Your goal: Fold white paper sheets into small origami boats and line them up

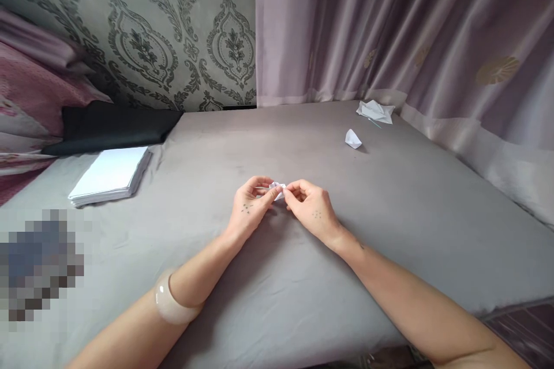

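Observation:
Between my two hands is a small piece of folded white paper (278, 191), held just above the grey cloth surface. My left hand (253, 202) pinches it from the left, thumb on the near side and fingers behind. From the right, the thumb and forefinger of my right hand (309, 204) grip its other side. Fingers cover much of the paper, so its full shape cannot be made out. Beyond my right hand, a folded paper boat-like piece (353, 139) rests on the cloth.
A thick stack of white paper (110, 174) lies at the left, with black cloth (121, 124) behind it. More folded papers (375, 110) and a thin greenish stick (374, 123) lie at the far right by the curtain (324, 29). A blurred patch (41, 265) covers something at the left edge.

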Tool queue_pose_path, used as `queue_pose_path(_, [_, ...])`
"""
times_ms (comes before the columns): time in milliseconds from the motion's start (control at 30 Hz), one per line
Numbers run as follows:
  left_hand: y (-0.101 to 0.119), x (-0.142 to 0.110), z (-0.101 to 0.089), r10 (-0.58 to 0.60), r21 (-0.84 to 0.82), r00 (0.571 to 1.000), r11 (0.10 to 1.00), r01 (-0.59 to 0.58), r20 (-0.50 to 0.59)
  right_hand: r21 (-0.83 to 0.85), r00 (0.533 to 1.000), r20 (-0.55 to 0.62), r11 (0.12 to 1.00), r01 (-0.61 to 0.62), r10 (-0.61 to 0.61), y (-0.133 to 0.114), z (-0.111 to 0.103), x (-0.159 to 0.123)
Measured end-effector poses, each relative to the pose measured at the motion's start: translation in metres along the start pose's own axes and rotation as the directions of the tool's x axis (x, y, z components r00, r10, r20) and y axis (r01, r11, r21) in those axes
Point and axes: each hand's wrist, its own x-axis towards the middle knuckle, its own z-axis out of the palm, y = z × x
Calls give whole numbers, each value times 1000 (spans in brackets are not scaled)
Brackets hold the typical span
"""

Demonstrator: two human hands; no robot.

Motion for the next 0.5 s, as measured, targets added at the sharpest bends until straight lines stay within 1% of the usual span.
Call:
queue_pose_path(100, [-2,1,-3,94,150,995,985,-90,-19,-29,1000,6,999,17,-16,-1,-1,-1])
queue_pose_path(167, [-2,1,-5,140,224,990,965,-135,-7,-27,1000,28,1000,5,-4,1,-1,1])
queue_pose_path(233, [-3,3,-7,162,279,987,947,-160,16,-44,999,53,999,11,-9,5,-2,3])
queue_pose_path(300, [-3,4,-7,169,334,985,927,-170,33,-121,997,66,991,56,-48,10,-2,5])
queue_pose_path(400, [-5,5,-6,211,445,976,870,-211,50,-297,990,80,945,135,-116,15,-2,7])
queue_pose_path(433, [-6,6,-5,237,484,970,843,-235,59,-335,987,91,929,157,-134,16,-2,8])
queue_pose_path(500, [-8,6,-3,284,546,955,789,-281,80,-354,975,132,911,213,-176,17,-1,9])
